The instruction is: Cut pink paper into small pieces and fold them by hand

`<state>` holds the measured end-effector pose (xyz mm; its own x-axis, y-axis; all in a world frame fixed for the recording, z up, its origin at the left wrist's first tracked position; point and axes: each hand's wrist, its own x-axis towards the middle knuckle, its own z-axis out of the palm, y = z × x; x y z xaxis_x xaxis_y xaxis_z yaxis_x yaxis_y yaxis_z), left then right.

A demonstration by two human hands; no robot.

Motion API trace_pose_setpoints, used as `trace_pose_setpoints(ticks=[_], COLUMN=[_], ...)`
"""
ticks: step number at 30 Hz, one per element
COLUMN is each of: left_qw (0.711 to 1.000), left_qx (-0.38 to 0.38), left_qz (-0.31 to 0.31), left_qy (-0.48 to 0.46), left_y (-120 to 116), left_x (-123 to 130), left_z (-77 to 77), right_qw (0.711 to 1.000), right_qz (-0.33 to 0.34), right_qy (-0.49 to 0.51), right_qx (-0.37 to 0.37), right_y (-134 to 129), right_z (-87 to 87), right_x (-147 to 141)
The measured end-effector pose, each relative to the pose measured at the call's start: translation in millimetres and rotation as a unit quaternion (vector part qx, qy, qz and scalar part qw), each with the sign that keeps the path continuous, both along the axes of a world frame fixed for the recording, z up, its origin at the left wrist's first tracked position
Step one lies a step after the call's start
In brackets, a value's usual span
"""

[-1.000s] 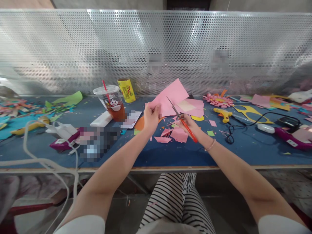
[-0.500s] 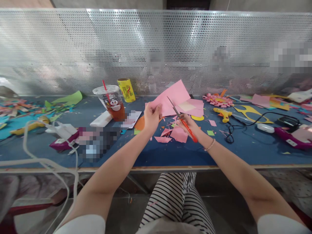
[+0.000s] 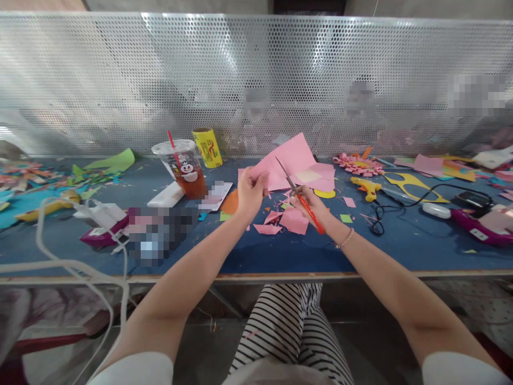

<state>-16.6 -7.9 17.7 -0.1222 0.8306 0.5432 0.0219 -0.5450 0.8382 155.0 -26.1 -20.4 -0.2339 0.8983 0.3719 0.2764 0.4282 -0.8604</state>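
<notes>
My left hand (image 3: 252,193) pinches the lower left edge of a pink sheet of paper (image 3: 294,152), which is held tilted above the table. Red-handled scissors (image 3: 308,207) are gripped in my right hand (image 3: 310,203), their blades pointing up and left in front of the sheet. Whether the blades touch the paper I cannot tell. Behind and to the right of the held sheet lies another pink sheet (image 3: 326,179) with a pale piece on it. Below my hands are pink paper scraps (image 3: 294,220) and a green square (image 3: 346,218).
A cup of brown drink (image 3: 188,174) with a red straw stands left, beside a yellow roll (image 3: 208,148). Right are a yellow glue gun (image 3: 366,188), a black cable (image 3: 417,202) and a purple power strip (image 3: 476,230). A perforated metal screen (image 3: 200,80) rises behind the blue table (image 3: 360,259).
The held pink sheet has shifted slightly to the right along with my left hand. My right hand and the scissors are almost where they were.
</notes>
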Motion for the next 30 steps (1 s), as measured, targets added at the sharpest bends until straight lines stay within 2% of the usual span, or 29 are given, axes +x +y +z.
trace_pose_setpoints(ticks=[7, 16, 30], left_qw=[1.0, 1.0, 1.0], left_qx=[0.009, -0.003, 0.012], left_qz=[0.01, 0.025, 0.013], left_qy=[0.011, -0.009, -0.013], left_y=[-1.9, -2.3, -3.3], left_x=[-0.1, 0.8, 1.6], left_z=[1.7, 1.2, 1.4], right_qw=[0.999, 0.999, 0.999], right_qz=[-0.012, -0.02, -0.027], right_qy=[-0.004, -0.028, -0.027], right_qx=[0.032, 0.033, 0.039], right_y=[5.7, 6.3, 4.4], right_z=[-5.6, -6.0, -4.0], right_x=[0.1, -0.6, -0.9])
